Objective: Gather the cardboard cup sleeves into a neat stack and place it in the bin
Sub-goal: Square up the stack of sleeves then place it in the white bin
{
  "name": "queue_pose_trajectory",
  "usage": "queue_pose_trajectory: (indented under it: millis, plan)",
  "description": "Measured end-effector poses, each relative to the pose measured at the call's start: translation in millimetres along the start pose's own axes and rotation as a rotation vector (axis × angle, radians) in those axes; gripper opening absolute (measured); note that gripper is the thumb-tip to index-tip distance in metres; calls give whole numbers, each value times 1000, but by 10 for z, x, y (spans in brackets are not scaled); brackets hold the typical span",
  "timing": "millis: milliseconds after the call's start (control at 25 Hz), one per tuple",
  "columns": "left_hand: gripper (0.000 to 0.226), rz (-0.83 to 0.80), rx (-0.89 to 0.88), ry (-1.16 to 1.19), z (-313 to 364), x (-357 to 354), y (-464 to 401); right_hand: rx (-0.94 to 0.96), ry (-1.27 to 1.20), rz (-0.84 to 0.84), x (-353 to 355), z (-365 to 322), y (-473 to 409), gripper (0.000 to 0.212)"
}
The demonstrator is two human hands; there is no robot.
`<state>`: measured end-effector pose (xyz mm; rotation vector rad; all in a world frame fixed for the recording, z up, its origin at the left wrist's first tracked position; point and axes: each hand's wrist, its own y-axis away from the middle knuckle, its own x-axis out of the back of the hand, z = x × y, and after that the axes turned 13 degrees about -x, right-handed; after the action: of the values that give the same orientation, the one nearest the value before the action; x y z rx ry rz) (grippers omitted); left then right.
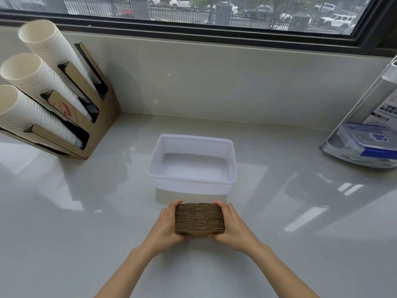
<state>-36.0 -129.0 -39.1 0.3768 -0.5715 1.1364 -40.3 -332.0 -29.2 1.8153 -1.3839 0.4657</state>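
Note:
A squared-up stack of brown corrugated cardboard cup sleeves (199, 218) stands on its edge on the grey counter, just in front of the bin. My left hand (169, 224) presses its left end and my right hand (231, 223) presses its right end, fingers wrapped over the top corners. The white plastic bin (191, 181) sits directly behind the stack, rectangular, with nothing inside.
A cardboard cup dispenser (94, 125) with three tilted columns of white paper cups (36, 78) stands at the back left. At the right edge a clear lidded container (363, 140) rests on a metal stand. A low wall and window run along the back.

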Motion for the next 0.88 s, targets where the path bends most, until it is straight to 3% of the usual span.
queue_pose_trajectory:
  millis: [120, 320, 600, 760, 880]
  plan:
    - [62, 46, 9, 56, 94, 19, 6, -5, 8, -37, 15, -6, 13, 84]
    - [50, 46, -5, 176, 178, 58, 37, -79, -170, -60, 28, -17, 48, 94]
    - [62, -42, 118, 457, 155, 172, 73, -184, -487, -185, 132, -46, 133, 95]
    - [78, 13, 131, 557, 215, 235, 47, -188, -660, -172, 175, -160, 153, 101]
    - [74, 36, 117, 619, 261, 257, 26, -175, -721, -164, 206, -232, 114, 100]
